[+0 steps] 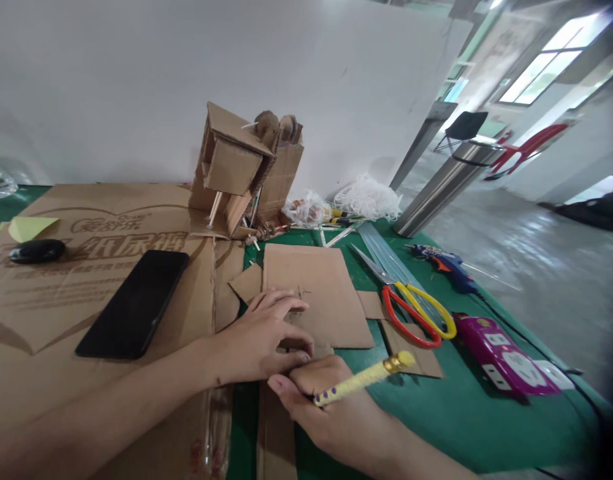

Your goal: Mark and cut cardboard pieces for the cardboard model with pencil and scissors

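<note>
My right hand (336, 407) is closed around a yellow pencil (366, 380). Its eraser end points up and to the right, while its tip is hidden behind my fingers. My left hand (271, 333) rests with fingers spread over the left and near part of a square cardboard piece (316, 273), thumb and forefinger curved close to my right hand. Small dark marks show on the cardboard just beyond my left fingertips. Beneath both hands, a narrow cardboard strip (276, 433) runs toward me.
Scissors (416, 313) with red and yellow handles lie right, beside a blue glue gun (446, 267) and a purple power strip (506, 353). A cardboard structure (241, 167) stands at the back. Left, a black phone (134, 303) and mouse (37, 251) sit on a large cardboard sheet (61, 320).
</note>
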Tool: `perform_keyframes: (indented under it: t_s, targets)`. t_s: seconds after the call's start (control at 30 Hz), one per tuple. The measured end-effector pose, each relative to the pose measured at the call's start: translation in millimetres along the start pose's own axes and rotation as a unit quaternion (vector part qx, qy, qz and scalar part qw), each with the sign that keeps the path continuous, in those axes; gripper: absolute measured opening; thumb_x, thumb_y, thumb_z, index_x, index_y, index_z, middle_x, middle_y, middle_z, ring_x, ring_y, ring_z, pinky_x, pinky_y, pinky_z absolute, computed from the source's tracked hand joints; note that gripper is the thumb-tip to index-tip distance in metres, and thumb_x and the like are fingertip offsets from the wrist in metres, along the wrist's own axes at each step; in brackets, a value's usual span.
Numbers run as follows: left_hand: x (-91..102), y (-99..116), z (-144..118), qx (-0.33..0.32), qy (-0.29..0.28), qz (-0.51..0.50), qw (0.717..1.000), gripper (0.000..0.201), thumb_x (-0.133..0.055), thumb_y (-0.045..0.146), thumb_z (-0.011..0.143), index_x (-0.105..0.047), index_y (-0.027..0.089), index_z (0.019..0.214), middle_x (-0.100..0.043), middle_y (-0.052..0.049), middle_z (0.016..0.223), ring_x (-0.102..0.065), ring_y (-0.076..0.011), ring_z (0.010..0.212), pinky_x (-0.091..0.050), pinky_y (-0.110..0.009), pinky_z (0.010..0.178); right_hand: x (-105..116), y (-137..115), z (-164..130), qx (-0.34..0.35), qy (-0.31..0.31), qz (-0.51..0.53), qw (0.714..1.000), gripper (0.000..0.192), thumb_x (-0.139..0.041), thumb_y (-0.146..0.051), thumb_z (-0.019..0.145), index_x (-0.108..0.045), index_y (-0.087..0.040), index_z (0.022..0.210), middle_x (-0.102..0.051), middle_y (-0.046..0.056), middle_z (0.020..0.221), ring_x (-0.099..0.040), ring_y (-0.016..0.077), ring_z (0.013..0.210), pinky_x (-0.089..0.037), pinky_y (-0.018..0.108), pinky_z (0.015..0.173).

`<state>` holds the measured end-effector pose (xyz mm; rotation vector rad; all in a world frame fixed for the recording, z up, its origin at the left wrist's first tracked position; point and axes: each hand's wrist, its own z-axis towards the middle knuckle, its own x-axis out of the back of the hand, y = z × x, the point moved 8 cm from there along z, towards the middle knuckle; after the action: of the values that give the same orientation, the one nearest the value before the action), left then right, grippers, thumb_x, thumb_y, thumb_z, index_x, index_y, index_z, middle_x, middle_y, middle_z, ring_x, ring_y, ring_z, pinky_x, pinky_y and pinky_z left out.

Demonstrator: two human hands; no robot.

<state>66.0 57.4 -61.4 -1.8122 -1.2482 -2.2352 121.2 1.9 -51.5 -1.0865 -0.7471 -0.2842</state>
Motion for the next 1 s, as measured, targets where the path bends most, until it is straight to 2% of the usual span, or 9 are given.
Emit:
perform_keyframes:
  t_s: [0.13, 0.23, 0.4, 0.5, 0.57, 0.67, 0.73, 0.83, 1.0]
  targets:
    - [-0.1, 0.0, 1.0, 0.002, -0.001, 0.001, 1.0, 0.013, -0.065, 0.037, 0.089, -0.075, 0.033, 0.095, -0.05, -0.004, 0.142, -0.029, -0.0328, 0.141, -0.024, -0.055, 0.114, -0.2, -0.3, 0.7, -0.018, -0.004, 0.036, 0.999, 0.053, -0.044, -0.032, 0.097, -0.036, -0.02, 0.046, -0.034, -0.006, 0.044, -0.025, 0.009, 0.043, -0.022, 0.027, 0.044]
    - [0.7, 0.5, 1.5, 0.006, -0.002, -0.001, 1.0, 0.012, -0.065, 0.035, 0.088, -0.076, 0.032, 0.094, -0.05, -0.005, 0.142, -0.029, -0.0337, 0.141, -0.024, -0.056, 0.114, 4.6, 6.3, -1.2, -0.057, 0.0, 0.118, 0.991, 0.058, -0.038, -0.039, 0.101, -0.048, -0.019, 0.047, -0.049, -0.003, 0.044, -0.045, 0.0092, 0.042, -0.034, 0.023, 0.048]
    - [2.2, 1.5, 1.2, 0.015, -0.004, -0.008, 1.0, 0.015, -0.066, 0.032, 0.087, -0.076, 0.033, 0.098, -0.051, -0.006, 0.142, -0.03, -0.0352, 0.142, -0.025, -0.058, 0.113, 51.1, 17.8, -14.4, -0.049, 0.155, 0.104, 0.981, 0.062, -0.034, -0.055, 0.102, -0.066, -0.021, 0.062, -0.059, 0.0, 0.05, -0.048, 0.0101, 0.038, -0.034, 0.023, 0.042]
    - [2.8, 1.0, 1.4, 0.025, -0.002, -0.016, 1.0, 0.013, -0.067, 0.03, 0.086, -0.076, 0.033, 0.094, -0.051, -0.004, 0.141, -0.03, -0.0347, 0.142, -0.026, -0.058, 0.113, 65.2, 19.4, -27.2, -0.05, 0.171, 0.02, 0.984, 0.048, -0.042, -0.044, 0.102, -0.061, -0.022, 0.064, -0.055, -0.001, 0.051, -0.053, 0.0128, 0.045, -0.038, 0.024, 0.046]
    - [2.9, 0.8, 1.5, 0.03, 0.001, -0.023, 0.999, 0.012, -0.068, 0.029, 0.085, -0.076, 0.033, 0.092, -0.052, -0.003, 0.141, -0.03, -0.0344, 0.141, -0.025, -0.058, 0.113, 62.8, 20.5, -39.1, -0.064, 0.155, -0.05, 0.985, 0.032, -0.05, -0.032, 0.099, -0.06, -0.022, 0.07, -0.061, 0.001, 0.062, -0.059, 0.0155, 0.056, -0.045, 0.025, 0.054]
    - [3.0, 0.4, 1.6, 0.041, 0.005, -0.03, 0.999, 0.01, -0.068, 0.029, 0.084, -0.076, 0.032, 0.088, -0.053, -0.003, 0.14, -0.031, -0.0348, 0.14, -0.025, -0.059, 0.113, 49.6, 20.5, -62.7, -0.051, 0.139, -0.147, 0.978, 0.01, -0.057, -0.027, 0.094, -0.063, -0.024, 0.101, -0.072, 0.005, 0.089, -0.068, 0.0219, 0.082, -0.053, 0.029, 0.068]
    - [3.0, 0.7, 1.5, 0.05, 0.006, -0.033, 0.998, 0.01, -0.067, 0.028, 0.084, -0.076, 0.031, 0.087, -0.053, -0.003, 0.139, -0.032, -0.0348, 0.14, -0.026, -0.06, 0.112, 36.8, 24.6, -78.2, -0.043, 0.113, -0.212, 0.97, 0.033, -0.061, -0.031, 0.09, -0.055, -0.024, 0.122, -0.073, 0.008, 0.106, -0.069, 0.0263, 0.096, -0.056, 0.033, 0.074]
    - [2.5, 1.9, 1.2, 0.06, 0.008, -0.032, 0.998, 0.01, -0.067, 0.026, 0.083, -0.076, 0.031, 0.086, -0.053, -0.004, 0.138, -0.032, -0.0351, 0.139, -0.028, -0.06, 0.111, 29.0, 35.9, -97.2, -0.049, 0.109, -0.273, 0.955, 0.055, -0.062, -0.036, 0.088, -0.042, -0.02, 0.136, -0.07, 0.014, 0.119, -0.067, 0.0324, 0.106, -0.057, 0.043, 0.081]
    - [0.6, 3.7, -1.5, 0.061, 0.018, -0.025, 0.998, 0.011, -0.066, 0.024, 0.083, -0.075, 0.03, 0.084, -0.053, -0.004, 0.137, -0.031, -0.0355, 0.139, -0.027, -0.061, 0.111, 28.9, 50.0, -107.0, -0.093, 0.127, -0.291, 0.944, 0.053, -0.062, -0.037, 0.088, -0.045, -0.02, 0.135, -0.07, 0.015, 0.119, -0.069, 0.0351, 0.105, -0.058, 0.047, 0.079]
